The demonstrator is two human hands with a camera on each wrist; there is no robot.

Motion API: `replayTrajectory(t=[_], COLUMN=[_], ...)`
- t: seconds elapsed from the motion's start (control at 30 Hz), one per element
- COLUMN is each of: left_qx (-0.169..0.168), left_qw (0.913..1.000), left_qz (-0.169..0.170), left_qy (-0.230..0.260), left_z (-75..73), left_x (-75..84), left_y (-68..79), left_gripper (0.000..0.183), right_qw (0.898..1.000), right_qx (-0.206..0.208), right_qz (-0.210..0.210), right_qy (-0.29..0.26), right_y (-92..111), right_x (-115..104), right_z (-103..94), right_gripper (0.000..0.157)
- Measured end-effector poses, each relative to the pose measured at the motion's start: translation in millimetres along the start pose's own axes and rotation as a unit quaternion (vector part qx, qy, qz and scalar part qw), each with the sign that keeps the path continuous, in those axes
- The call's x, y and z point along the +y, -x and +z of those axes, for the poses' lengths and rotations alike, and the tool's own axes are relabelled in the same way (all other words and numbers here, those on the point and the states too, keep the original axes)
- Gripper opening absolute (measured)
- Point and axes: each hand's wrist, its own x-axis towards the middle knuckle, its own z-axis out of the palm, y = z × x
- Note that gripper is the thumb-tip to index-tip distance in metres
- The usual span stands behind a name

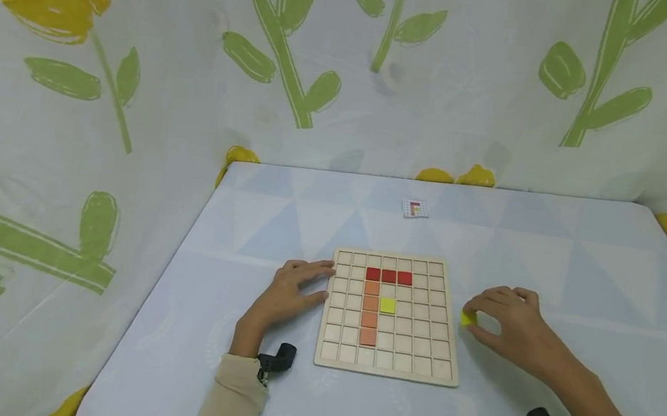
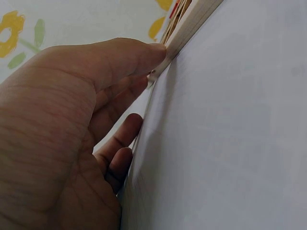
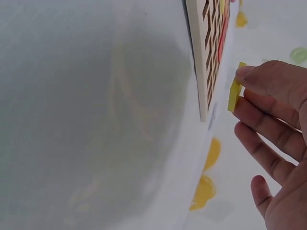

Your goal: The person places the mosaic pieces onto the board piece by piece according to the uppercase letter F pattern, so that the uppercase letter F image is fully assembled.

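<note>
A wooden grid board [image 1: 414,364] lies on the table. Three red tiles [image 1: 389,276] form a row near its top, and several orange tiles [image 1: 372,303] run down a column from the row's left end. One yellow tile [image 1: 387,305] sits in a cell right of that column. My right hand [image 1: 512,328] pinches another yellow tile [image 3: 234,88] between thumb and fingers, held just off the board's right edge. At the board's left edge is my left hand [image 1: 288,295], fingers extended, with the thumb and fingertips right at the wooden side.
A small pattern card [image 1: 415,209] with a coloured grid picture lies beyond the board. The table [image 1: 210,254] has a pale blue triangle print. Flowered cloth [image 1: 174,19] hangs behind and beside it. Each wrist carries a black camera mount [image 1: 279,358].
</note>
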Motion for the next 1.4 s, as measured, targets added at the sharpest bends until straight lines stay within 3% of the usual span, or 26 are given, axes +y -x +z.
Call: replayTrajectory(t=[0.27, 1.4], left_qx=[0.004, -0.006], left_qw=[1.0000, 0.9998], left_qz=[-0.006, -0.019], left_qy=[0.001, -0.005], left_z=[0.4, -1.5], left_x=[1.5, 5.1], left_y=[0.9, 1.2], left_gripper=[0.046, 0.047], right_qw=[0.998, 0.997], right_qx=[-0.045, -0.068], right_qz=[0.036, 0.010], right_qy=[-0.010, -0.031], right_y=[-13.1, -49.9], right_x=[-9.6, -30.1], right_z=[-0.2, 26.5], right_gripper=[0.023, 0.021])
